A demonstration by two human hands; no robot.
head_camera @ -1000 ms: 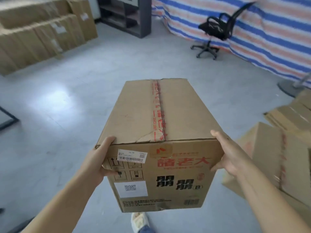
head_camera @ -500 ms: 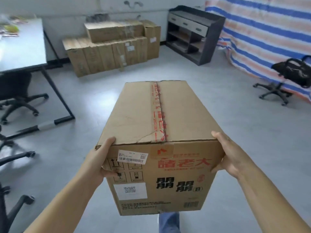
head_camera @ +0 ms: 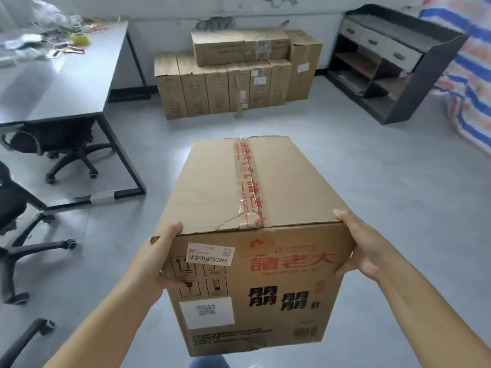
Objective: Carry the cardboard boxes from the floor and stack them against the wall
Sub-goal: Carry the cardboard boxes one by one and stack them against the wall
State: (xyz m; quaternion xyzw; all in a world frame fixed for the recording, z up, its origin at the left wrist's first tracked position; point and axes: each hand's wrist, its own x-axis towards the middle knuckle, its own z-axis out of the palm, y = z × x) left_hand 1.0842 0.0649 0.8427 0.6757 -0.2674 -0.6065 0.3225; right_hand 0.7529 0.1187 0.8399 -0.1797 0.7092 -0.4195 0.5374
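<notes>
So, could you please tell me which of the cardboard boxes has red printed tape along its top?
The carried box, held between both hands; the stacked boxes at the wall show none.

A: What sort of place?
B: Office doubling as a storeroom. Grey counter on black legs, littered on top; swivel chairs on castors beside it.
A: And the storage side?
B: Cardboard boxes stacked against the white wall; dark shelf unit with drawers; striped tarpaulin at right; bare grey floor.
</notes>
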